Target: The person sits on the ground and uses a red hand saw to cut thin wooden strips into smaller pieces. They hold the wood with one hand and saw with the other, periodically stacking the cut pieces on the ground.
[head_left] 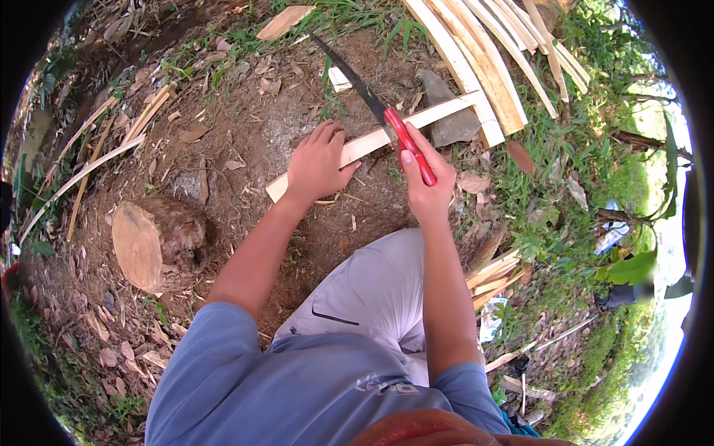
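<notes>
A pale wooden strip (pixel 439 111) lies slantwise in front of me, its far right end over a flat grey stone (pixel 455 128). My left hand (pixel 320 163) is closed around the strip near its left end, with the thumb on the near side. In my right hand (pixel 430 182) is the red handle of a pruning saw (pixel 362 91). Its dark, narrow blade points away to the upper left. The base of the blade crosses the strip near its middle, to the right of my left hand; whether the teeth are in the wood I cannot tell.
Several long pale planks (pixel 476 67) lie at the upper right. A short log (pixel 141 245) rests on the soil at left, near thin split sticks (pixel 93 160). More split wood (pixel 494 279) lies beside my right forearm. A small white wood piece (pixel 340 79) sits beyond the saw.
</notes>
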`<action>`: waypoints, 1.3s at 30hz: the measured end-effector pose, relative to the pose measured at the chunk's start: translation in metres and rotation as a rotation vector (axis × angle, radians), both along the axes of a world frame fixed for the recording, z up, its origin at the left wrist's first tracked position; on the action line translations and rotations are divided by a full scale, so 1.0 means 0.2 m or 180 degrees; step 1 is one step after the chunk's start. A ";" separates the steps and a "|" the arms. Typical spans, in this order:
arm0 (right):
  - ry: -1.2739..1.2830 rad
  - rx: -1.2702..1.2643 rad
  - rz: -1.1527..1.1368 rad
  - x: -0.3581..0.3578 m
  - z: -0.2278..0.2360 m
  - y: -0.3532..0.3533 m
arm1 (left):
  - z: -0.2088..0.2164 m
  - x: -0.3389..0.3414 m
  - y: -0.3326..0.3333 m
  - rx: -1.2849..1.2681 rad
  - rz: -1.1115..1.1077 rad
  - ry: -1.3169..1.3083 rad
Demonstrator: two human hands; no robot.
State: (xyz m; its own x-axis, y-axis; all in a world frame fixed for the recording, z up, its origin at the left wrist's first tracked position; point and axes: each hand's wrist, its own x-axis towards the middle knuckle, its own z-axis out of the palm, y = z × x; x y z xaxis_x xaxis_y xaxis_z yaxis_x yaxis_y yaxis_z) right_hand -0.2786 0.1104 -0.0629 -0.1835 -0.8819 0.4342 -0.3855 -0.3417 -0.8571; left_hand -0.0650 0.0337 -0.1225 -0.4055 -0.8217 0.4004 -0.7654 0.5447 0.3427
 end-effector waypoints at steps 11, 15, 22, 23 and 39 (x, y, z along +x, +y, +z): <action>-0.0226 -0.0068 0.0031 -0.03 -0.11 0.03 | -0.01 0.00 0.00 -0.0031 0.0017 -0.0013; -0.0210 0.0082 0.0050 -0.03 -0.10 0.07 | -0.02 0.00 0.00 -0.0052 0.0040 -0.0044; -0.0241 -0.0004 0.0001 -0.01 -0.13 0.08 | -0.01 -0.01 0.00 0.0003 0.0056 -0.0013; -0.0220 -0.0014 0.0012 -0.02 -0.14 0.08 | -0.01 -0.01 0.00 0.0000 0.0060 -0.0025; 0.0086 0.0213 -0.0057 -0.06 -0.11 0.19 | -0.02 0.00 -0.01 0.0180 0.0103 -0.0005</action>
